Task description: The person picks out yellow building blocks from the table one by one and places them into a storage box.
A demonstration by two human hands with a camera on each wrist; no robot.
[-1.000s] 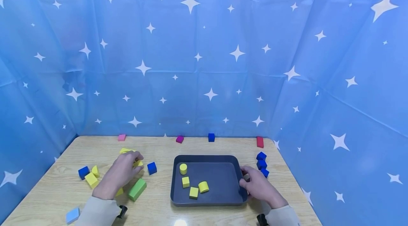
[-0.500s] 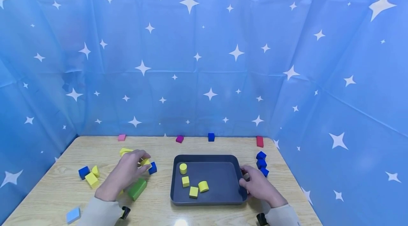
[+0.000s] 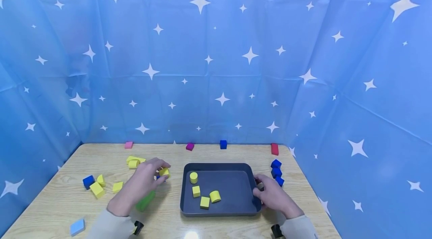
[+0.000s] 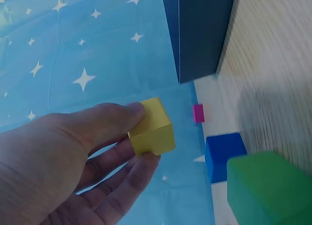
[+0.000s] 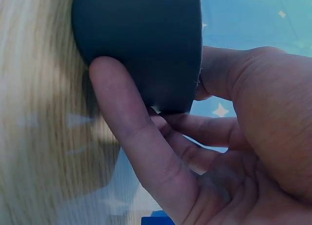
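Note:
Between the thumb and fingertips of my left hand [image 3: 141, 184] is a yellow cube [image 4: 153, 130], held above the table left of the dark grey tray [image 3: 233, 179]. Below that hand, partly hidden, are a green block [image 3: 146, 201] and a blue cube [image 4: 226, 154]. My right hand [image 3: 275, 196] grips the tray's right wall, thumb at the rim and fingers against the outside, as the right wrist view shows. Inside the tray stand a yellow cylinder [image 3: 194, 178] and two yellow cubes, with a rounded yellow block [image 3: 215, 196] beside them.
Left on the table lie a yellow block [image 3: 97, 190], a blue cube [image 3: 89, 182], a light blue block [image 3: 77, 227] and other yellow pieces [image 3: 133, 164]. Several blue cubes [image 3: 276, 172] line the right side. A red block [image 3: 275, 149] sits near the back edge, before a starry curtain [image 3: 216, 63].
My left hand has moved right toward the tray with the yellow cube, uncovering yellow pieces behind it and covering more of the blue cube. The right hand and tray stay put.

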